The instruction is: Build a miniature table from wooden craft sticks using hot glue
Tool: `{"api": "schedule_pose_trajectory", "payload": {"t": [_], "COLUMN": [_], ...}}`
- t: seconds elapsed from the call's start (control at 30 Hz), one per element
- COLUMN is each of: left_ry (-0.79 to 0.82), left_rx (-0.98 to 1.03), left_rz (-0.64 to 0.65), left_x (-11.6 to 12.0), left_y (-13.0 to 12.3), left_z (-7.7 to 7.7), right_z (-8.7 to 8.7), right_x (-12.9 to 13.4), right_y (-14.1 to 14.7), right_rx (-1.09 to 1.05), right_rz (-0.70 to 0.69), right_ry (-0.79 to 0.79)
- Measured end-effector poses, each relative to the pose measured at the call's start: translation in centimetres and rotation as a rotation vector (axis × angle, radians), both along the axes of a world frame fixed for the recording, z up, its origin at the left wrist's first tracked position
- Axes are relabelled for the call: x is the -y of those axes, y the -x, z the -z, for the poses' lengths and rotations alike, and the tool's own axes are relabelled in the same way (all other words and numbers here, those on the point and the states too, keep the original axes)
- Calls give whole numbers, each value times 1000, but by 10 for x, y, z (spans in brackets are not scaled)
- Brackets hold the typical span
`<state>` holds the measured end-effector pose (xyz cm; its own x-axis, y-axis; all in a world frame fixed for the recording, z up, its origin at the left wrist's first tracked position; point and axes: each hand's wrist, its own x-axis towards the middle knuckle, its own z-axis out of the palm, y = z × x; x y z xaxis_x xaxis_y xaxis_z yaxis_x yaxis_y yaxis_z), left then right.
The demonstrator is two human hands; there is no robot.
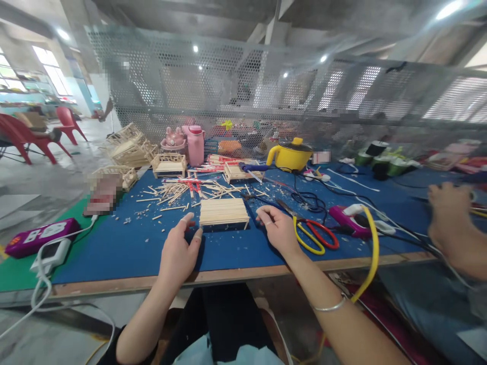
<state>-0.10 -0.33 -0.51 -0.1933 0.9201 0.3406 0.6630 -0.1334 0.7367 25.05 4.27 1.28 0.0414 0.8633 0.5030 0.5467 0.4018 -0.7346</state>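
A small bed-shaped piece made of pale wooden sticks stands on the blue table mat, its flat slatted top facing up. My left hand is at its left side, thumb and fingers apart and holding nothing; whether a fingertip touches the wood I cannot tell. To the right of the piece is my right hand, apart from it, with the fingers curled in; anything inside them is hidden. Scissors with red and yellow handles lie just right of that hand. Loose wooden sticks are scattered behind the piece.
Small wooden bed frames stand at the back left. A glue gun rests near another frame. Further right are a yellow pot, cables and a purple power strip. At far right is another person's bare foot. A phone lies left.
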Motion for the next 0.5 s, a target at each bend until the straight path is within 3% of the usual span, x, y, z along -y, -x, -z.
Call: {"api": "schedule_pose_trajectory", "payload": {"t": [0.2, 0.5], "left_ry": [-10, -22], "left_rx": [-11, -9], "left_rz": [16, 36], "left_x": [-2, -3], "left_y": [3, 3], "left_z": [2, 3], "right_z": [7, 1], "right_x": [-5, 7], "right_y": [-3, 5], "right_rx": [-22, 297], "right_rz": [-23, -140], "right_ry": [-98, -114]}}
